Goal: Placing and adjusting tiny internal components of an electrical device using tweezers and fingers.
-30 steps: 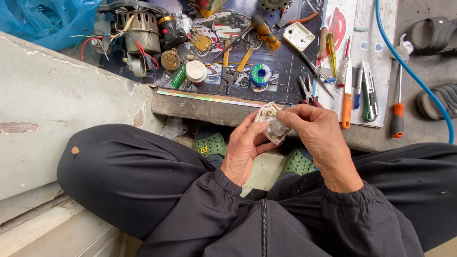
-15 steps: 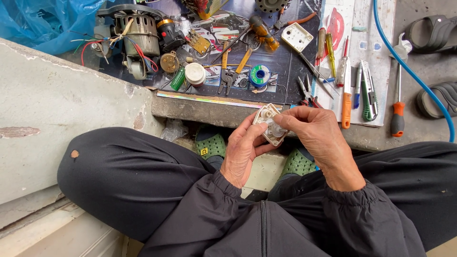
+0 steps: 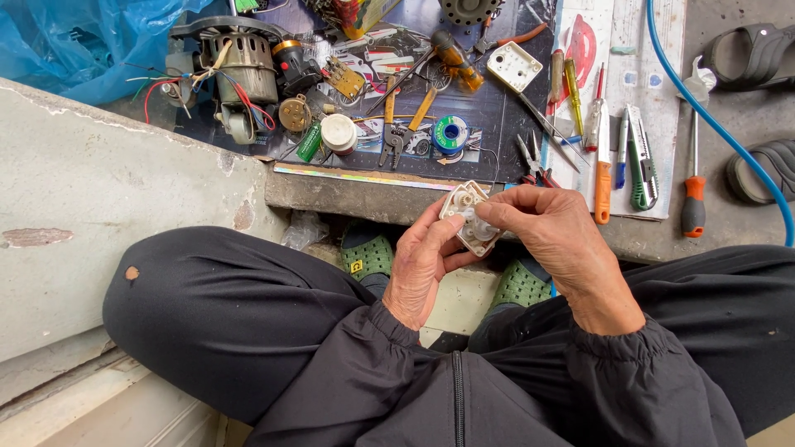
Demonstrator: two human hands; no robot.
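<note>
Hands have barely shifted over the last second: my left hand (image 3: 424, 263) still cradles the small white gear housing (image 3: 469, 218) from below, above my knees at the ledge's edge, while my right hand (image 3: 556, 236) keeps its fingertips pinched on a pale part at its open face, so the fiddling goes on. Squarish casing, tilted, showing what looks like a little tan gear inside, though my fingers hide much.
</note>
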